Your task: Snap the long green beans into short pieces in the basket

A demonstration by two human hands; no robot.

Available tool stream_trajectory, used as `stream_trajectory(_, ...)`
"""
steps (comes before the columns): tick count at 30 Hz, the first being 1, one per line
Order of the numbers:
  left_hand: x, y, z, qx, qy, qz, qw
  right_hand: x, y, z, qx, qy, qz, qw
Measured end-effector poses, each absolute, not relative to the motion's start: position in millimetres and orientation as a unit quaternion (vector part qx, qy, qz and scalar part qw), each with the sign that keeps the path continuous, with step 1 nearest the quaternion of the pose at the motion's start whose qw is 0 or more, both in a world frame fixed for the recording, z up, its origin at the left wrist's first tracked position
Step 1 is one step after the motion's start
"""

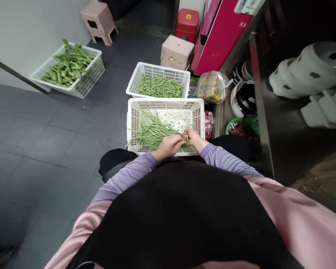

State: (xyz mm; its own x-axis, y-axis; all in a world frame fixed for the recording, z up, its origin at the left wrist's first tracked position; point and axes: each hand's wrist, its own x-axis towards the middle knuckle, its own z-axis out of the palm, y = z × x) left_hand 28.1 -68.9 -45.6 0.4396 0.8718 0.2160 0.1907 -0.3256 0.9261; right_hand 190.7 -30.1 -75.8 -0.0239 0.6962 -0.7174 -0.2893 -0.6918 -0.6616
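Observation:
Long green beans [152, 130] lie in a loose heap on the left side of the near white basket [168, 101], which is close in front of my lap. Over the basket's front right part, my left hand [169, 145] is closed in a pinch on a green bean, its fingertips close to my right hand. My right hand [193, 139] has its fingers curled around short green bean pieces [187, 138]. Small green bits are scattered on the basket floor. Just behind, a second white basket [130, 87] holds many short bean pieces [161, 86].
Another white basket [91, 73] with thick green stalks [68, 67] stands at the left wall. Beyond are pink stools [177, 52] and a red stool [187, 24]. To the right lie a clear plastic bag [212, 87], stacked buckets [242, 99] and a metal shelf edge [261, 112].

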Motion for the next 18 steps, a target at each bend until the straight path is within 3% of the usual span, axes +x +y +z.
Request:
stream_trajectory(3,30,-62,-57,0.611,0.439,0.346,0.562,190,-37,-67,-0.573,-0.156,0.759,0.267)
stream_trajectory(5,28,-55,-63,0.584,0.48,0.322,0.57,183,-44,-60,-0.542,-0.158,0.797,0.213)
stream_trajectory(12,19,-56,-67,0.817,0.516,0.066,0.25,169,-62,-52,-0.607,-0.152,0.761,0.171)
stream_trajectory(14,17,-57,-71,0.794,0.564,-0.011,0.227,173,-63,-53,-0.597,-0.147,0.768,0.18)
stream_trajectory(18,17,-59,-77,0.767,0.546,-0.169,0.29,177,-36,-67,-0.649,-0.287,0.679,0.186)
